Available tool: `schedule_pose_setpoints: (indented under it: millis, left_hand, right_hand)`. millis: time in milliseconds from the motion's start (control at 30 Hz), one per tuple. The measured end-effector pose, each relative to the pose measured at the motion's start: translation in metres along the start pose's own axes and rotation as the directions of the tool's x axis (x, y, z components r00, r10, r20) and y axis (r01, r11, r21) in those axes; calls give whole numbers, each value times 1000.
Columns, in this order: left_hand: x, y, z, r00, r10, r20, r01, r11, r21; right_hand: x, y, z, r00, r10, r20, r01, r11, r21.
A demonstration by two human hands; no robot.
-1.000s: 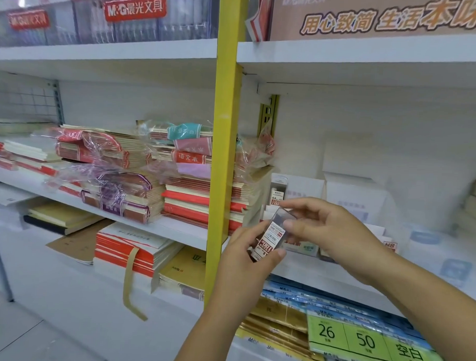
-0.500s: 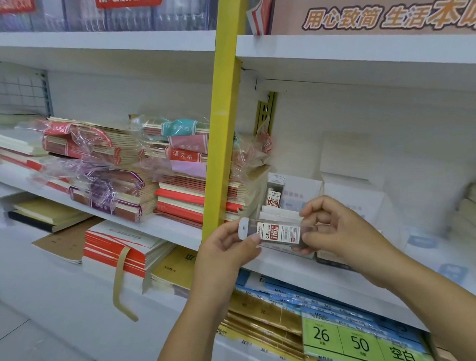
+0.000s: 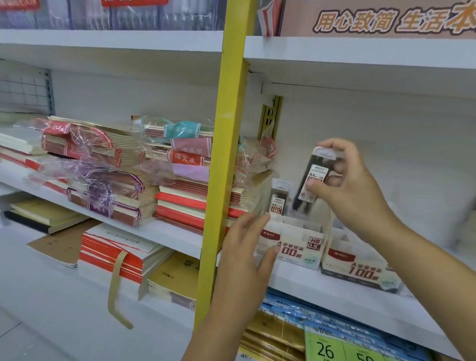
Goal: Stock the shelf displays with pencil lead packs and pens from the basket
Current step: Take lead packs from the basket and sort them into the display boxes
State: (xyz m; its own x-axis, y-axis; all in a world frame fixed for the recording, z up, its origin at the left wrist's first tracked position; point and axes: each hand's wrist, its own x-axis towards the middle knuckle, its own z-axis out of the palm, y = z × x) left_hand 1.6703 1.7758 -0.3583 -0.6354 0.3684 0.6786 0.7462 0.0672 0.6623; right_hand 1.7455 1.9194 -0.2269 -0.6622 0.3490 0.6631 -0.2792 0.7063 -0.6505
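Head view: right hand (image 3: 347, 192) pinches lead pack (image 3: 313, 180).

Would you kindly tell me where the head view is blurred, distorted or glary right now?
Head view: motion blur smears the left hand and the pencil lead pack pinched in the right hand; the wide lens skews the shelf edge and tilts the yellow post; light is flat, with faint glints on the plastic-wrapped notebooks.

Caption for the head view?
Right hand holds a pencil lead pack over the display box, left hand beside it.
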Motion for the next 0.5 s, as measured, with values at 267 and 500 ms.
schedule_pose_setpoints:
  millis: [267, 500]
  left_hand:
    - [-3, -16, 13, 996, 26, 89, -27, 999, 19]
    - [-3, -18, 12, 994, 36, 99, -37, 999, 6]
  right_hand:
    - [24, 27, 18, 982, -188, 37, 188, 912, -364]
    - [36, 41, 36, 972, -187, 142, 234, 840, -490]
